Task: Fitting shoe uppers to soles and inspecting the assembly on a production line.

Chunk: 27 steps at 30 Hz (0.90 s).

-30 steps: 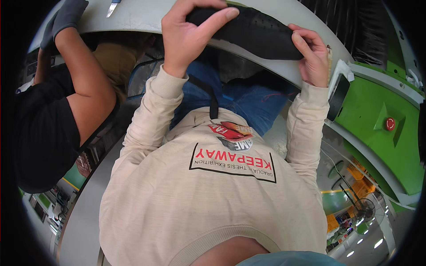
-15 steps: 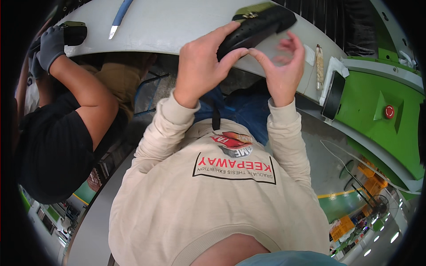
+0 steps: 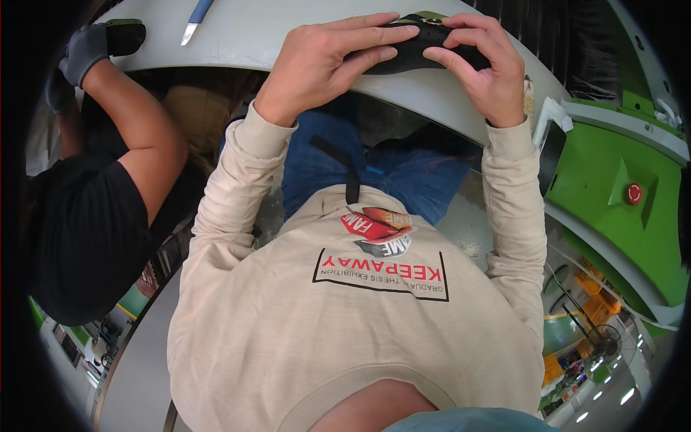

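A black shoe [image 3: 409, 59] with an olive-green part and a small metal buckle is held low over the white table, lying crosswise at the top of the view. My left hand [image 3: 327, 61] grips its left part, fingers laid along the top and the thumb against the near side. At the right end, my right hand [image 3: 489, 61] has its fingers curled over the upper near the buckle, with the thumb on the near side. Both hands cover much of the shoe, so its ends are partly hidden.
The white table [image 3: 245, 43] bears a blue-handled knife [image 3: 198, 16]. To the left, a co-worker's grey-gloved hand [image 3: 85, 54] holds another dark shoe [image 3: 126, 37]. At right are a phone [image 3: 553, 153] and a green machine [image 3: 612, 158] with a red button [image 3: 633, 193].
Both hands have moved farther over the table with the shoe, which has turned more level. My right hand, blurred and off the shoe before, now grips its right end.
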{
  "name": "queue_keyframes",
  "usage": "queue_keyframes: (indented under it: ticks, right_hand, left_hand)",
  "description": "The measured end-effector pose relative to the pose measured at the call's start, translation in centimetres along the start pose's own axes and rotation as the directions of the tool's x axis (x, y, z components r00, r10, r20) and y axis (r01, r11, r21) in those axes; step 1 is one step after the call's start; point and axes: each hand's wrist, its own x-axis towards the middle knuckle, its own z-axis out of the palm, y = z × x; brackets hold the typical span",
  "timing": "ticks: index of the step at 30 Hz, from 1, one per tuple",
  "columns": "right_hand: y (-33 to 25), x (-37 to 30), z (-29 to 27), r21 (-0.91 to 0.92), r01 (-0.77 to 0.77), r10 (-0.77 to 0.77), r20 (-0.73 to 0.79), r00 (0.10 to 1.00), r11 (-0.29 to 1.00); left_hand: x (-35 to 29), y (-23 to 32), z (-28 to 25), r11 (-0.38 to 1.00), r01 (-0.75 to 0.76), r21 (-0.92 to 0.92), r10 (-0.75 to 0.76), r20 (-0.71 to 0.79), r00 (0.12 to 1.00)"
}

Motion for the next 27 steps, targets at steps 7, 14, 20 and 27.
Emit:
queue_keyframes:
  ticks: [7,14,20,27]
  right_hand:
    - [-2.4,1.7,-0.4,0.089,-0.094,0.087,0.071,0.994,0.992]
    - [-3.0,4.0,-1.5,0.004,-0.044,0.042,0.172,0.984,0.999]
    - [-2.7,4.9,-1.6,-0.051,-0.018,0.028,0.186,0.982,0.999]
    - [-2.0,5.0,-2.1,-0.157,0.002,0.026,0.174,0.984,0.988]
  left_hand:
    - [0.3,-2.3,0.4,0.973,-0.165,-0.161,0.149,-0.107,0.983]
    - [1.0,1.5,-1.9,0.789,0.358,-0.5,-0.31,0.18,0.934]
    - [2.0,0.9,2.1,0.991,0.023,0.131,0.004,-0.198,0.98]
    - [2.3,-0.1,1.9,0.966,-0.026,0.256,0.085,-0.223,0.971]
